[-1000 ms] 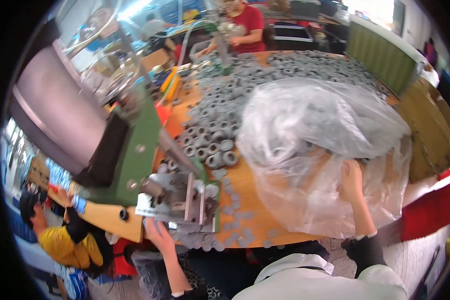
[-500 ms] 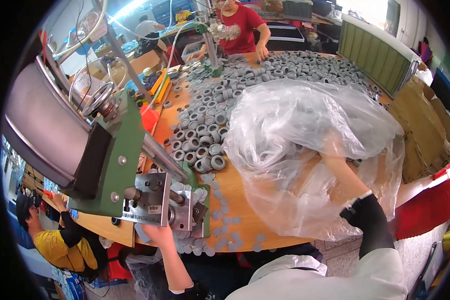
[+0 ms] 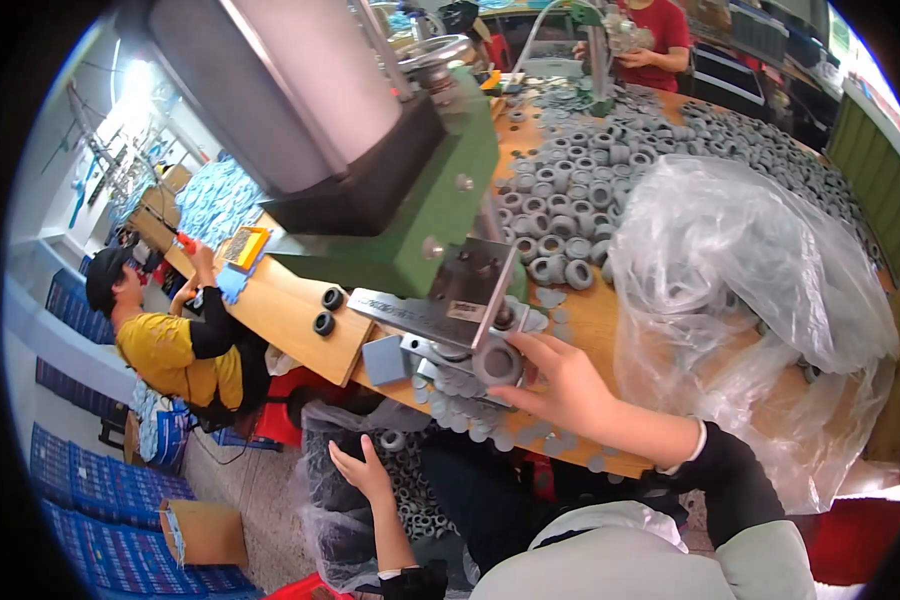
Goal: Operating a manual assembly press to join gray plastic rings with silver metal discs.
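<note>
My right hand (image 3: 588, 398) pinches a thick grey ring (image 3: 497, 362) by its right side, against the front of the press tool (image 3: 467, 297), a metal block under a green press frame. A blue-grey block (image 3: 386, 360) juts out just left of it. Flat grey discs (image 3: 460, 407) lie heaped below the tool and along the table edge. Lower down, my left hand (image 3: 367, 468) is empty, its fingers spread, above a clear plastic bag (image 3: 320, 450) holding many grey rings (image 3: 422, 485).
Grey rings (image 3: 570, 190) are heaped across the table's far side, partly under a crumpled clear plastic sheet (image 3: 740, 260). Two dark rings (image 3: 325, 312) sit on a wooden board (image 3: 305, 325). A person in yellow (image 3: 185, 345) works at left; another in red (image 3: 660, 45) works across the table.
The view has swung left. My right hand has come out from under the plastic sheet to the press tool with a grey ring. My left hand has left the tool and dropped above the bag.
</note>
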The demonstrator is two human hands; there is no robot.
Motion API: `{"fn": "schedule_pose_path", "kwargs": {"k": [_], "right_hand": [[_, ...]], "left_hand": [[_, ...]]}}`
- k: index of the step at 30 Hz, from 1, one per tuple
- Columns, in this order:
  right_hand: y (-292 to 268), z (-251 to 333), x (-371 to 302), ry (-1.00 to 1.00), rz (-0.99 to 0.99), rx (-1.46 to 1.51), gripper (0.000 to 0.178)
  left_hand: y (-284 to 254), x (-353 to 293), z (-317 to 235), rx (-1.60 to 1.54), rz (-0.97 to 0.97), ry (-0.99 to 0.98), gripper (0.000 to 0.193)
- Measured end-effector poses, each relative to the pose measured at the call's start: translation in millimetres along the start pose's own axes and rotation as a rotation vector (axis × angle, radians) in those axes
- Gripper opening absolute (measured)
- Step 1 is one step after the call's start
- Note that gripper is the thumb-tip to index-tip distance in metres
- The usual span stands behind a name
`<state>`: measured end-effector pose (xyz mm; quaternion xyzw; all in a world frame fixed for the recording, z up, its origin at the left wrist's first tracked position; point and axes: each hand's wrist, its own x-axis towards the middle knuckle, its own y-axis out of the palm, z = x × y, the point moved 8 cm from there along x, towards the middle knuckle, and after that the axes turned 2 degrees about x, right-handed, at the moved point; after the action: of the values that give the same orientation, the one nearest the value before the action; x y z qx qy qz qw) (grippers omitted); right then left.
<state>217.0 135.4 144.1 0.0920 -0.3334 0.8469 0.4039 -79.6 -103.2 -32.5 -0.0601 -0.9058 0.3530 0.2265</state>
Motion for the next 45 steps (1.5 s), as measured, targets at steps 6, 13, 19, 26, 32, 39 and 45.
{"fn": "schedule_pose_path", "kwargs": {"k": [6, 13, 19, 26, 32, 39, 45], "right_hand": [[47, -6, 42, 0.113, -0.081, -0.130, 0.042], [37, -9, 33, 0.097, -0.160, -0.185, 0.044], [-76, -49, -57, 0.368, -0.413, -0.069, 0.023], [-257, -221, -204, 0.676, -0.631, -1.099, 0.044], [-278, -259, -232, 0.873, -0.530, -1.220, 0.062], [-204, -157, -172, 0.623, -0.438, -0.429, 0.035], [-82, -48, -69, 0.316, -0.148, 0.045, 0.047]], "left_hand": [[6, 19, -66, 0.028, 0.038, 0.454, 0.047], [103, 41, -143, 0.083, 0.314, 0.687, 0.039], [96, 54, -126, 0.182, 0.300, 0.688, 0.039], [40, 15, -177, -0.391, 0.091, 0.722, 0.037], [46, -1, -238, -0.585, 0.235, 0.688, 0.053], [46, 5, -255, -0.660, 0.126, 0.550, 0.042], [42, -19, -258, -0.412, 0.031, 0.571, 0.045]]}}
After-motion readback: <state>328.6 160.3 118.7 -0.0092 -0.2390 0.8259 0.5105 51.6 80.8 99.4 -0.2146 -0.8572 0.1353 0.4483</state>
